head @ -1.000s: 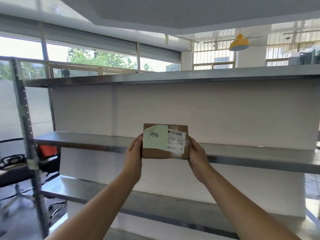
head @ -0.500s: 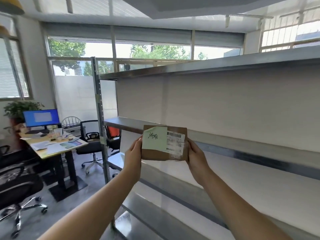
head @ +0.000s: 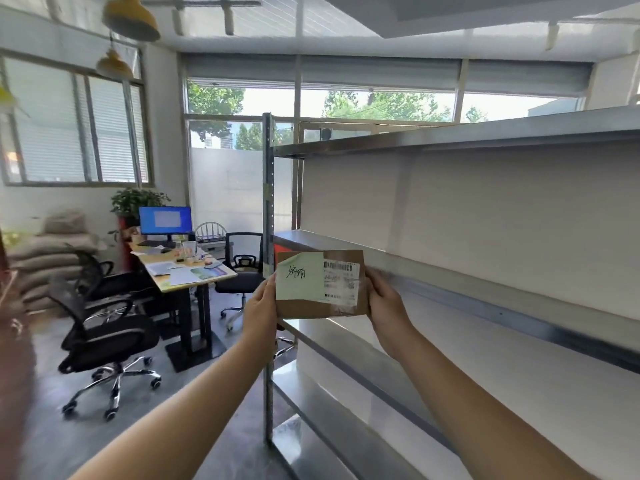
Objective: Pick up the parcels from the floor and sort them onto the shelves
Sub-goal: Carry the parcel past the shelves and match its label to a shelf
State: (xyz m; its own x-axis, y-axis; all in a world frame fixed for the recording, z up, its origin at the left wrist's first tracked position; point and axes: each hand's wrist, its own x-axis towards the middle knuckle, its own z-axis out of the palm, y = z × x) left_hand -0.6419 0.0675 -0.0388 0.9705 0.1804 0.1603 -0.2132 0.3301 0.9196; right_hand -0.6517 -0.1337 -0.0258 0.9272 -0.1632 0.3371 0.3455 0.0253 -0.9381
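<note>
A small flat brown cardboard parcel (head: 322, 306), with a green handwritten note and a white barcode label on its face, is held upright at chest height. My left hand (head: 261, 311) grips its left edge and my right hand (head: 386, 308) grips its right edge. The parcel hovers just in front of the left end of the metal shelving unit (head: 485, 296), level with its middle shelf. The shelves in view carry nothing. No parcels on the floor are in view.
The shelf's grey upright post (head: 267, 209) stands just left of the parcel. Further left are black office chairs (head: 104, 337), a desk (head: 180, 271) with a monitor (head: 165, 220) and papers, stacked sacks (head: 45, 251) and a plant. Windows line the back.
My view has swung left: the shelf's left end and the office area have come into view. Both hands keep the same grip on the parcel, at about the same height.
</note>
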